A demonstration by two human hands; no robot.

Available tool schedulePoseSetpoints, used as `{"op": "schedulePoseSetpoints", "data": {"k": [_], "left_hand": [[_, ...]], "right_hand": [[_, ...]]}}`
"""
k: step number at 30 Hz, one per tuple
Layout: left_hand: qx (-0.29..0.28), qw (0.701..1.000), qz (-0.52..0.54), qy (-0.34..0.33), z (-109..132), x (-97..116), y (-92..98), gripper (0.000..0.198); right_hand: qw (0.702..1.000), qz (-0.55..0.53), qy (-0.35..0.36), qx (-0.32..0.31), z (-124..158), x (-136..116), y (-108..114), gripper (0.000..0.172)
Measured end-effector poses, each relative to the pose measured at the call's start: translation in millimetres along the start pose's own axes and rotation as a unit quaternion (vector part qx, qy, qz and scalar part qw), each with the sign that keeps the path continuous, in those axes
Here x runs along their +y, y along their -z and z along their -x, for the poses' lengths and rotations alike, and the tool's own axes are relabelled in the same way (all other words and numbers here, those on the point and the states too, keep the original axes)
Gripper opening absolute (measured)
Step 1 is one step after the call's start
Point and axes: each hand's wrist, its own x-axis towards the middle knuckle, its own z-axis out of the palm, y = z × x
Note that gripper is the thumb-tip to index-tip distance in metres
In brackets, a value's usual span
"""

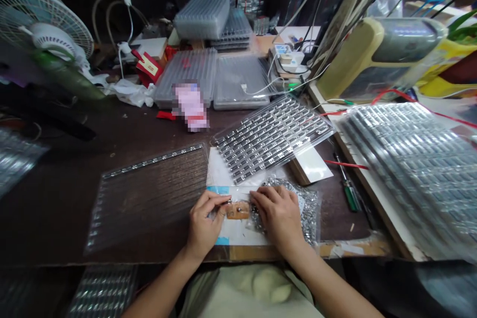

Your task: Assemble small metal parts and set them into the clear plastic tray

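My left hand [206, 221] is closed in a pinch just left of a small orange-brown block [238, 210]. A tiny dark, shiny part shows at its fingertips, too small to name. On the block's other side my right hand [280, 213] rests over a clear plastic bag of small metal parts [310, 213]. Its fingers are bent together, and what they hold, if anything, is hidden. Beyond the hands lies a clear grooved tray [274, 134] filled with rows of small metal parts. Another clear tray [149, 198], to the left, has one filled row along its far edge.
Stacked filled trays [413, 159] stand at right, near a green-handled screwdriver [349, 194]. A white box [311, 164] lies beside the tilted tray. At the back are more clear trays [242, 79], a blurred pink item [191, 107] and a fan [48, 25]. Cables trail at back right.
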Motion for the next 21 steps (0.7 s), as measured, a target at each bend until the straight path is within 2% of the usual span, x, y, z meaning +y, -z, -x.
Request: {"op": "schedulePoseSetpoints", "data": {"k": [6, 9, 11, 15, 21], "left_hand": [[-0.012, 1.000, -0.002, 0.025, -5.7, 4.7, 2.5, 0.012], [-0.031, 0.999, -0.006, 0.026, -11.3, 9.7, 2.2, 0.012], [-0.059, 0.998, -0.011, 0.000, -13.1, 13.7, -1.6, 0.012], [-0.112, 0.992, -0.036, -0.045, -9.1, 18.2, -15.2, 0.011], [-0.126, 0.989, -0.059, -0.058, -1.4, 14.7, -24.4, 0.009]], "right_hand": [[0.996, 0.086, 0.021, -0.020, -0.2, -7.6, -6.9, 0.003], [0.994, 0.098, 0.031, -0.024, 0.3, -7.6, -8.4, 0.009], [0.997, 0.067, 0.033, -0.021, 1.0, -3.4, -7.7, 0.011], [0.998, -0.062, 0.003, 0.013, 3.9, 7.4, -4.4, 0.009], [0.989, -0.141, 0.004, 0.034, 5.4, 12.1, -4.0, 0.016]]}}
